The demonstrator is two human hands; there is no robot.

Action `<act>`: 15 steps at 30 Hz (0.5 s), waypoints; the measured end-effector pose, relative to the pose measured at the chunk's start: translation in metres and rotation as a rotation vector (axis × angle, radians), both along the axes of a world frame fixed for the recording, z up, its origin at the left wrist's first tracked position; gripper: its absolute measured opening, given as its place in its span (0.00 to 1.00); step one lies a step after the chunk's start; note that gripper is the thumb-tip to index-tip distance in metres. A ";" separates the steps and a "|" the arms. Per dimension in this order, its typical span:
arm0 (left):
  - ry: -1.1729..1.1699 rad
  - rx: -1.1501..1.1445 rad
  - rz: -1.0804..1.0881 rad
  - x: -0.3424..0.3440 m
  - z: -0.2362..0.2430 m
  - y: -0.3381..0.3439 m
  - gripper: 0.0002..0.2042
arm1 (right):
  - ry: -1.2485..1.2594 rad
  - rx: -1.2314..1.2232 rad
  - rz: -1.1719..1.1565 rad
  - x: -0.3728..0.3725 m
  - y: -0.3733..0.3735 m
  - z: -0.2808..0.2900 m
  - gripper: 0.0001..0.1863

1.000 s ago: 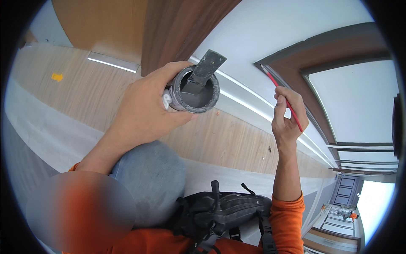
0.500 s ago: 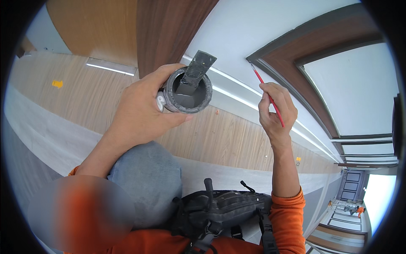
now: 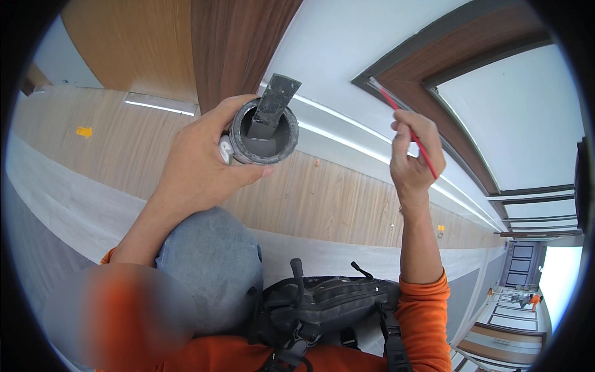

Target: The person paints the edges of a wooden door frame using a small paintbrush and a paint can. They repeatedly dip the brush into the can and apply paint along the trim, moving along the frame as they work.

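Note:
My left hand [image 3: 207, 146] is wrapped round a round paint can [image 3: 291, 141] with a grey-smeared rim. Dark grey paint [image 3: 260, 147] lies in its bottom. A flat dark paint-crusted strip [image 3: 279, 93] stands tilted in the can, its upper end above the rim. Against the can, by my left palm, is a small white object [image 3: 225, 150] that I cannot make out. My right hand [image 3: 416, 149] pinches a thin red-handled paintbrush [image 3: 387, 98]. The brush tip is at the dark grey edge of the brown wall panel frame [image 3: 415, 77], near its corner; whether it touches cannot be told.
Below the white wall [image 3: 334, 56] runs a pale baseboard [image 3: 341, 133] along the wood-look floor [image 3: 310, 198]. A brown door frame [image 3: 235, 43] stands at the left. A black bag [image 3: 328, 304] hangs at my front above my bent knee [image 3: 211, 266]. Far right, an orange-clad person [image 3: 534, 302] is visible.
My right hand and the paintbrush have shifted slightly right, the tip now further over the panel frame's corner. The can in my left hand appears a little further left.

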State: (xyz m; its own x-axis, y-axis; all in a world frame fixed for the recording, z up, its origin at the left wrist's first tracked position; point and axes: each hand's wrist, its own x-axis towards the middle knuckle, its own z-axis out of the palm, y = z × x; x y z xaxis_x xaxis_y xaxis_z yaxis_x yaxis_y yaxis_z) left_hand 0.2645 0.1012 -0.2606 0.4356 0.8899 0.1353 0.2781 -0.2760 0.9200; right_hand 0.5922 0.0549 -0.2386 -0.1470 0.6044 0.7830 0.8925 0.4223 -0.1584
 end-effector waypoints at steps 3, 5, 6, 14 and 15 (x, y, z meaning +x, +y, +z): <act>0.022 0.007 0.010 0.000 0.000 0.000 0.39 | 0.112 -0.011 0.012 0.006 -0.004 -0.001 0.12; 0.011 0.009 0.008 0.002 0.001 0.000 0.39 | 0.029 -0.001 0.053 0.006 -0.002 -0.004 0.13; 0.004 0.010 0.003 0.003 0.001 0.001 0.39 | 0.015 -0.018 0.064 0.002 -0.002 -0.006 0.13; 0.007 0.071 0.021 0.004 -0.005 0.000 0.38 | -0.027 -0.045 0.070 -0.002 -0.001 -0.011 0.14; 0.026 0.078 0.025 0.004 -0.005 0.000 0.38 | -0.016 -0.037 0.057 -0.001 0.000 -0.012 0.14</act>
State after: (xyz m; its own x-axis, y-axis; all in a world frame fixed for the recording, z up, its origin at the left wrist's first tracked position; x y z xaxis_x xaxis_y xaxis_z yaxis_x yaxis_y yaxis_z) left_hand 0.2683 0.1007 -0.2652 0.4175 0.8879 0.1929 0.3098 -0.3387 0.8884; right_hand 0.5910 0.0548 -0.2507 -0.1942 0.6232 0.7576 0.8698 0.4665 -0.1608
